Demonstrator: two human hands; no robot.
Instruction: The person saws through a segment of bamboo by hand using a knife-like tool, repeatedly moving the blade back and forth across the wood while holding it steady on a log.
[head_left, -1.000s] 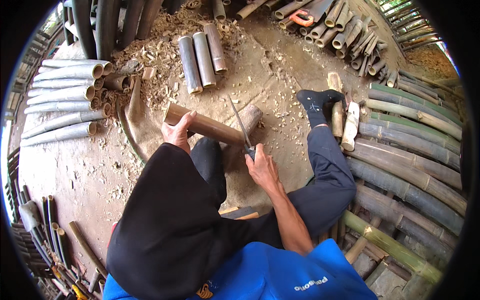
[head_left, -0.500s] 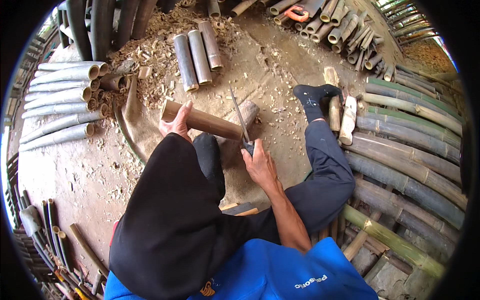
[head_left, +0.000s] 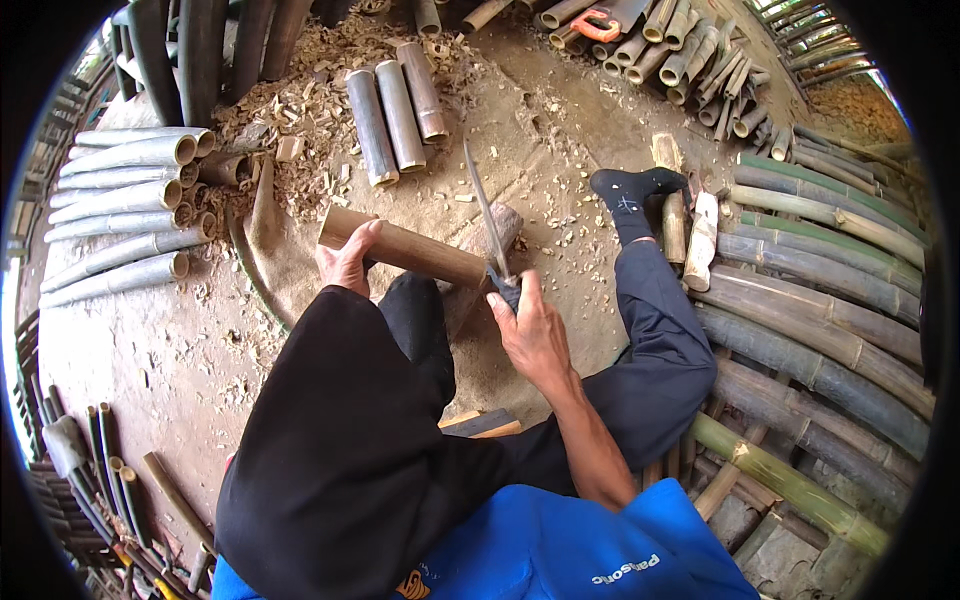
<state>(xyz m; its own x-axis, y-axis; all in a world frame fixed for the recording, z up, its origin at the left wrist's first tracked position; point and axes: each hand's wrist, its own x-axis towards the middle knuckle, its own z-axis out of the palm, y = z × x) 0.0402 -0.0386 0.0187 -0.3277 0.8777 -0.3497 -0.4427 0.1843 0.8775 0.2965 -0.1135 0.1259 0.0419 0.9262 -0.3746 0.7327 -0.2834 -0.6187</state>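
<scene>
A brown bamboo tube (head_left: pixel 415 251) lies slantwise in front of me, its left end a little farther off than its right. My left hand (head_left: pixel 347 258) is closed around the tube near its left end. In my right hand (head_left: pixel 535 332) is the dark handle of a long, narrow-bladed knife (head_left: pixel 484 208), its blade pointing away from me. The blade's lower part is at the tube's right end; whether it touches the rim I cannot tell. Behind that end lies a short wooden log (head_left: pixel 500 232), partly hidden by the tube and blade.
Three cut bamboo tubes (head_left: pixel 400 117) lie beyond my hands among wood chips (head_left: pixel 290 110). Pale bamboo lengths (head_left: pixel 125 215) are stacked at left. An orange-handled saw (head_left: pixel 595 24) rests on a bamboo pile at the far right. Long bamboo poles (head_left: pixel 820 320) line the right side.
My right hand has shifted slightly right and toward me with the knife. The bamboo tube and my left hand have moved only slightly, to the left.
</scene>
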